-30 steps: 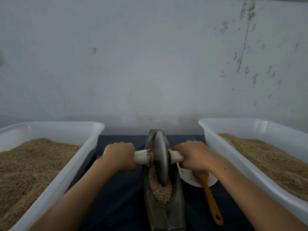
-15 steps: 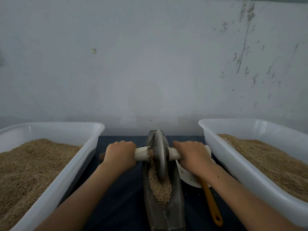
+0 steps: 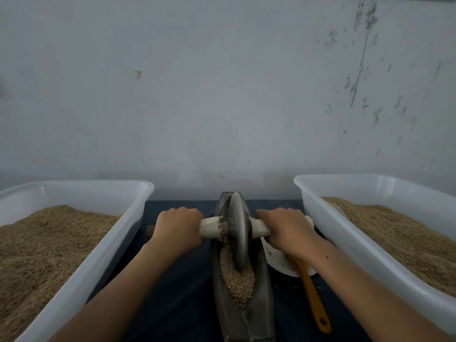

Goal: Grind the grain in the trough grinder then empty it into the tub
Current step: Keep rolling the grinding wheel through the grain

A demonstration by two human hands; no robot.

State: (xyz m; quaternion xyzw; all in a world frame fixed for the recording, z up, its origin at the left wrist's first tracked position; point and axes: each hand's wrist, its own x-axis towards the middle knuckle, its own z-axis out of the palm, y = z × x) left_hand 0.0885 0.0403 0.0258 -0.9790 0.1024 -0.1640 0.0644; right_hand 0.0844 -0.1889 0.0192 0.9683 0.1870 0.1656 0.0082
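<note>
Grain (image 3: 237, 280) lies in a small brown heap inside the trough (image 3: 243, 314), a long dark metal dish shaped like a little boat. It sits on the bench (image 3: 187, 292), which has a dark blue top, right in the middle between two tubs. A round grey wheel (image 3: 238, 233) stands on its edge in the trough, and its low rim is pushed down into the heap near the far end. A pale rod (image 3: 209, 227) sticks out from both sides of the wheel. The left hand (image 3: 179, 229) has its grip wrapped tight round the left end of the rod. The right hand (image 3: 287, 230) has its grip wrapped tight round the right end.

The left tub (image 3: 74, 287) is white and full of brown grain. The right tub (image 3: 357, 245) is white too and also holds grain. A white plate (image 3: 277, 261) lies just right of the trough, with an orange-handled tool (image 3: 314, 302) resting on it.
</note>
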